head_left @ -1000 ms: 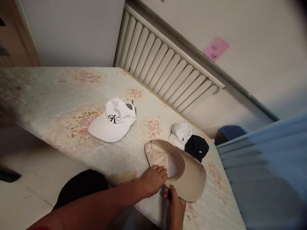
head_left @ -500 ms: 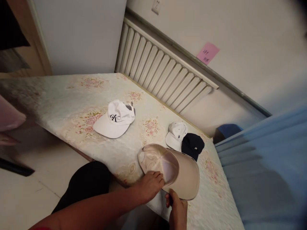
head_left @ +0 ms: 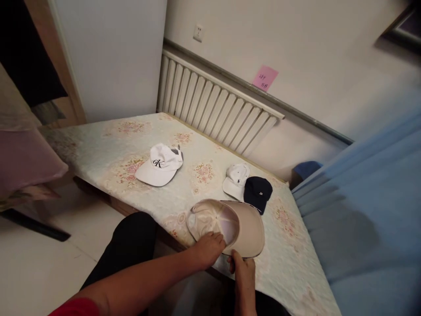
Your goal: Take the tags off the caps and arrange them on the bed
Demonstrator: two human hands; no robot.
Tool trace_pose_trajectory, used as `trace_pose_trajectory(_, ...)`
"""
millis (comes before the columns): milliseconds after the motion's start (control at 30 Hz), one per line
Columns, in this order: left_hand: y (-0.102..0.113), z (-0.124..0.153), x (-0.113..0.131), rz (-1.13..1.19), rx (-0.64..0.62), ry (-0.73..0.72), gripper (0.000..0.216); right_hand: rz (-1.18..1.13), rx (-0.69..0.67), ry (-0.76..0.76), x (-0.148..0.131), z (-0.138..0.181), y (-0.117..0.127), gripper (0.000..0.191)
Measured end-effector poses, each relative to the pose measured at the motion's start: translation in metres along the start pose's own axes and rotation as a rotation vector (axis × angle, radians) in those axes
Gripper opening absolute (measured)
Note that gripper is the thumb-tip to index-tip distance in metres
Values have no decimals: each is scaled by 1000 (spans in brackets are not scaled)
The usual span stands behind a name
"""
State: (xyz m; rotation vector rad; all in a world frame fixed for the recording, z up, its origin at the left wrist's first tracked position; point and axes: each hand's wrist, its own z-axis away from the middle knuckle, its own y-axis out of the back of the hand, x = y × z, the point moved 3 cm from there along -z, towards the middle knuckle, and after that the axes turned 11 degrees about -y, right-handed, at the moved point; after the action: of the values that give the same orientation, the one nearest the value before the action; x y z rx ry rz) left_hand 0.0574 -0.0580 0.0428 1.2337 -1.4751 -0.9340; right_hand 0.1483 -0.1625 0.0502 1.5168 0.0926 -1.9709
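A beige baseball cap (head_left: pixel 248 228) is held with its hollow inside facing up and its brim to the right. My left hand (head_left: pixel 210 249) is closed over the near rim of the crown, its fingertips inside. With fingers curled, my right hand (head_left: pixel 242 270) pinches the near edge where brim and crown meet. Beyond the beige cap, a small white cap (head_left: pixel 237 179) and a navy cap (head_left: pixel 258 193) lie side by side, touching. Farther left, a white cap with black CK letters (head_left: pixel 161 164) rests upright on the floral cover.
A bed-like surface with a floral cover (head_left: pixel 210 193) spans the middle. Behind it stands a white radiator (head_left: pixel 213 96); a blue curtain (head_left: pixel 371 210) hangs at the right. At left are a pink cloth (head_left: pixel 29 156) and a black bar (head_left: pixel 36 224). My knee (head_left: pixel 136 237) is near the front edge.
The camera view has tilted up and shifted slightly, showing more wall and a frame corner. Both hands keep the same hold on the beige cap, and the other caps have stayed in place.
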Motion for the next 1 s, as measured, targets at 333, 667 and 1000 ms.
trace_pose_trajectory(333,-11,-3,4,137,-3,140,25,228,144,99,8,-5,-18,43)
trace_pose_trajectory(667,-8,15,-8,97,-33,84,32,312,172,188,1,-14,-19,38)
trace_pose_trajectory(1000,-24,31,-19,90,23,9,47,345,119,280,-8,-11,-13,50)
